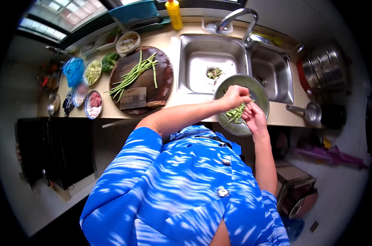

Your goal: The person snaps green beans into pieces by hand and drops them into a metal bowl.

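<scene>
Both hands meet over a metal bowl [263, 92] at the front edge of the sink. My left hand [236, 96] reaches across from the left with its fingers pinched. Just below it, my right hand [254, 118] is also closed, fingertips close to the left ones. Between them shows a bit of green bean, mostly hidden by the fingers. Short pieces of green bean [234, 115] lie in the bowl beneath. Long whole green beans [136, 73] rest on a round wooden chopping board [163, 67] to the left, with a cleaver [133, 98] lying at its near side.
A double steel sink [186, 61] with a tap [251, 24] is behind the bowl; green scraps sit at its drain. Left of the board stand a plate of meat [94, 100], broccoli [109, 61] and a blue bag [73, 71]. A saucepan [313, 112] is at right.
</scene>
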### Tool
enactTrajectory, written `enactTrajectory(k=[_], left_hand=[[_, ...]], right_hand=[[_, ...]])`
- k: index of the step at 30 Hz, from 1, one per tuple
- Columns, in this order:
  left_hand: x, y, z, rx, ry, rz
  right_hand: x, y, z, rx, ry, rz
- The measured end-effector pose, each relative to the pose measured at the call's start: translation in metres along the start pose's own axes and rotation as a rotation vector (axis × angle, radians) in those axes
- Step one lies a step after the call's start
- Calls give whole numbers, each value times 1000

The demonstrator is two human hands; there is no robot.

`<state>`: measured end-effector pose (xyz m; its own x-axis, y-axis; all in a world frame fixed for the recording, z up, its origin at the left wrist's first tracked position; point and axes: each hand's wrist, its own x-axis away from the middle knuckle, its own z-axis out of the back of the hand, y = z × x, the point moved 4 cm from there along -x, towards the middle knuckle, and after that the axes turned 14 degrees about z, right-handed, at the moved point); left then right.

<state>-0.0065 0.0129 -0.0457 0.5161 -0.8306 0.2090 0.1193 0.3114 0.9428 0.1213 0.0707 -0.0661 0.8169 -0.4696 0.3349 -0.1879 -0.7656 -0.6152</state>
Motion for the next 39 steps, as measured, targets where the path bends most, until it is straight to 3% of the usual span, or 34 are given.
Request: enactTrajectory(k=[1,3,5,6,7,9,11,14,16,17,18,21,22,24,27,31,36,39], left_hand=[[7,12,1,-30,70,-157],[15,29,0,-283,232,-580],[25,46,0,-575,271,-843],[29,50,-2,-705,277,-969],[28,51,1,-705,281,-967],[30,50,4,-736,235,-1019],[26,38,12,-791,263,-858],[21,11,19,-815,315,-648],[16,-15,22,-766,155,-364],[13,-30,22,-668,84,-226],[17,-31,26,-665,88,-222],[29,-37,50,-763,244,-325],[26,-49,62,-683,250,-353],[24,-64,99,-577,270,-393],[34,-86,171,-709,363,-395],[62,-120,247,-944,303,-292],[82,-145,290,-1065,285,-270],[83,-149,298,-1096,238,-319]], right_hand=[[0,3,-2,-221,13,-83],[3,5,-5,-269,69,-73],[3,-3,-30,-317,136,-51],[6,-7,-52,-263,420,-34],[11,-9,-64,-203,704,-13],[11,-5,-49,-162,729,-24],[-1,6,-12,-370,163,-68],[-7,5,15,-16,404,74],[-9,11,32,125,441,110],[-10,11,40,534,420,147],[-13,10,48,939,385,187],[-22,14,74,1539,219,190],[-21,14,69,1541,215,186],[-18,6,50,1838,153,331],[-17,3,38,1795,160,386],[-19,9,16,1701,110,457],[-29,24,-22,1580,32,532],[-40,34,-41,1676,-84,513]])
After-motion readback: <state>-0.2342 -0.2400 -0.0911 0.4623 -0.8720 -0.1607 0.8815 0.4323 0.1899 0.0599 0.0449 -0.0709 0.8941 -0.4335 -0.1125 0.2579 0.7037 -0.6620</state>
